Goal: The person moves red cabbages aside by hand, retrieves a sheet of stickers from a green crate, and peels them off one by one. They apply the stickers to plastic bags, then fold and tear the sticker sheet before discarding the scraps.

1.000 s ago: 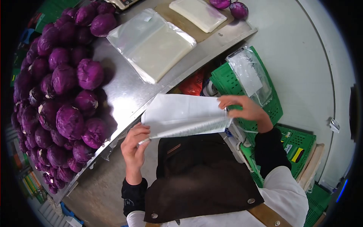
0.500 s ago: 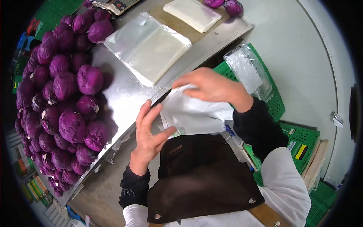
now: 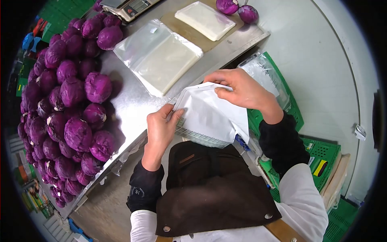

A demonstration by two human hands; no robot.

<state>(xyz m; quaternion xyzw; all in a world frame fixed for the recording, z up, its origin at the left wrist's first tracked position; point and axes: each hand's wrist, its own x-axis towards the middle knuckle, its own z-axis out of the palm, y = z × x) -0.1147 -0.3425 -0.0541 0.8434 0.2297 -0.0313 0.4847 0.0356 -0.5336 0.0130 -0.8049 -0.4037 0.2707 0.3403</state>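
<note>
In front of my chest is a white paper sheet [image 3: 209, 107], tilted and partly folded, with a band of printed lines along its lower edge. My left hand [image 3: 160, 123] pinches its left edge between thumb and fingers. The upper edge is gripped by my right hand [image 3: 242, 88], thumb below and fingers on top. Just beyond the sheet, a stack of clear plastic bags [image 3: 169, 60] lies on the steel table [image 3: 125, 97]. A brown apron [image 3: 213, 197] hangs below my hands.
Red cabbages [image 3: 72, 105] are heaped on the table's left. A scale [image 3: 129, 8], another stack of bags [image 3: 205, 20] and two cabbages [image 3: 248, 14] stand farther back. To the right are green crates [image 3: 294, 109], one holding a plastic bag [image 3: 264, 76], beside a pale wall [image 3: 314, 60].
My left hand, spread before, has closed on the sheet's left edge. My right hand has shifted slightly right and now pinches the top edge. The sheet is raised and its printed part shows more.
</note>
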